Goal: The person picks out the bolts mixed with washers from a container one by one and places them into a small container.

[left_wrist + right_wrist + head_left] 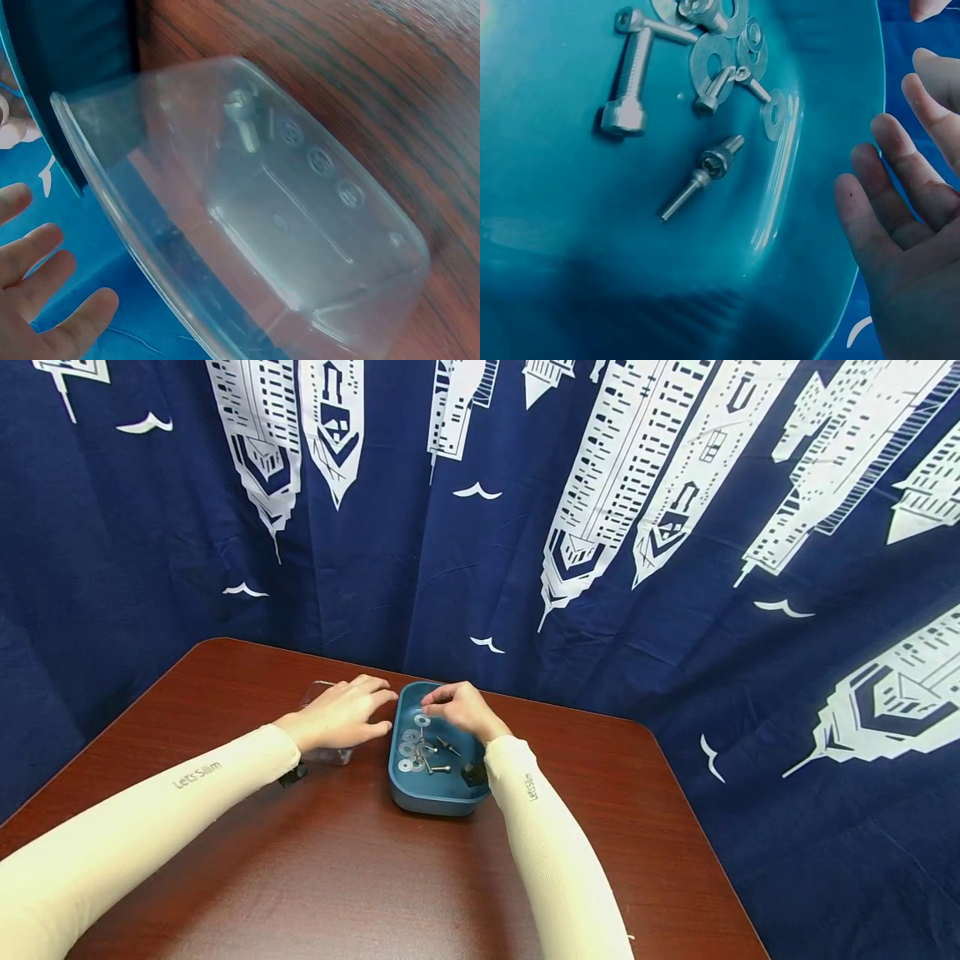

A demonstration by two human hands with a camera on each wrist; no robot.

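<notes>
A blue tray [438, 804] holds loose bolts and washers. Over its far part is my right hand [461, 710], fingers loosely bent and nothing seen between them. The right wrist view shows this hand [907, 217] beside the tray's rim, near a flat washer [774, 115], a thick bolt [630, 90] and a thin bolt [681, 199]. My left hand [345, 714] hovers above a clear plastic container [330, 755], left of the tray. Its fingers [81, 322] are spread and hold nothing. One bolt [244, 124] lies in the clear container.
Both containers stand near the far edge of a brown wooden table [300, 877]. Close behind it hangs a dark blue curtain [360, 585] with white building prints. The tray wall [97, 45] rises beside the clear container.
</notes>
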